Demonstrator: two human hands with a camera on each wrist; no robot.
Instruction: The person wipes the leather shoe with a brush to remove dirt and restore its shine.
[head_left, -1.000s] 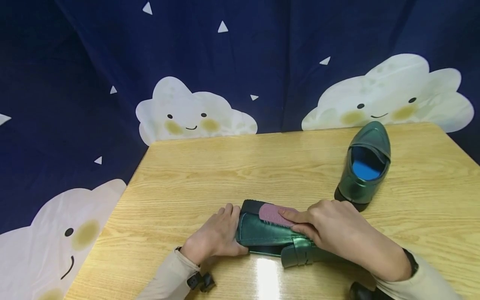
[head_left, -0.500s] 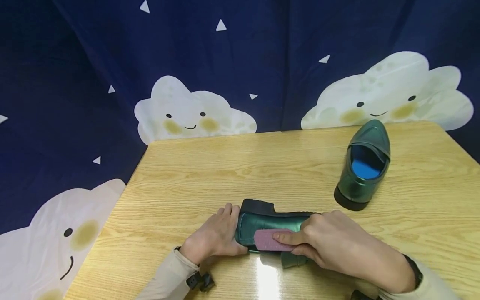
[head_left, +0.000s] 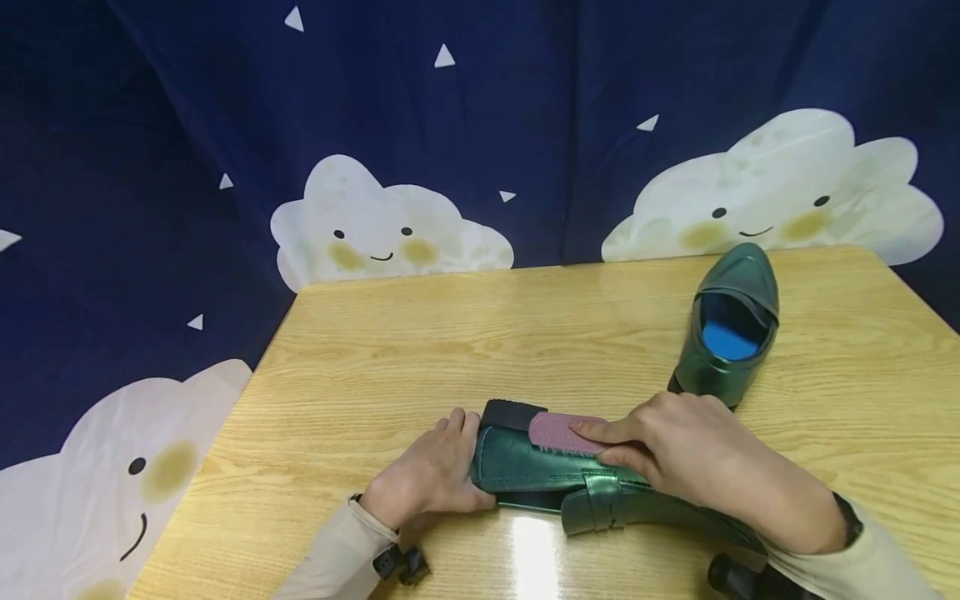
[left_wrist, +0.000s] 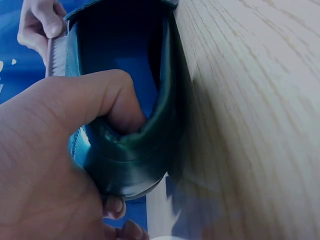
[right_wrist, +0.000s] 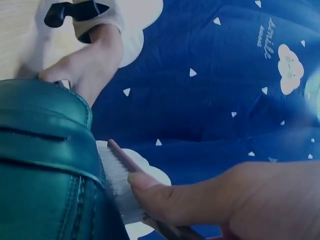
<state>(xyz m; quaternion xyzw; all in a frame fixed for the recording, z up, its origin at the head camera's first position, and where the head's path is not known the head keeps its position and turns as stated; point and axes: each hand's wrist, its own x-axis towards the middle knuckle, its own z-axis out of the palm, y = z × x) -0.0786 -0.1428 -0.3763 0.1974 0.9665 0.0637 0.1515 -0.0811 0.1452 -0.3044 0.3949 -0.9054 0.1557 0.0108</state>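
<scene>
A green metallic loafer point(head_left: 517, 462) lies on its side on the table, its black heel facing the far side. My left hand point(head_left: 431, 475) grips it at the heel end; in the left wrist view the thumb of that hand point(left_wrist: 75, 115) hooks inside the shoe's opening over the back rim. My right hand point(head_left: 697, 454) pinches a pink-backed brush point(head_left: 562, 433). Its pale bristles point(right_wrist: 120, 185) touch the upper side of the shoe near the sole, as the right wrist view shows. The toe is partly hidden under my right forearm.
A second green loafer point(head_left: 731, 325) with a blue insole stands upright at the back right, close behind my right hand. The wooden table point(head_left: 450, 342) ends at a dark blue curtain point(head_left: 420, 108) printed with clouds.
The brush went from the sole-side edge down toward the shoe's opening, then back up to the sole-side edge, slightly farther right. My left hand and the held loafer stayed in place.
</scene>
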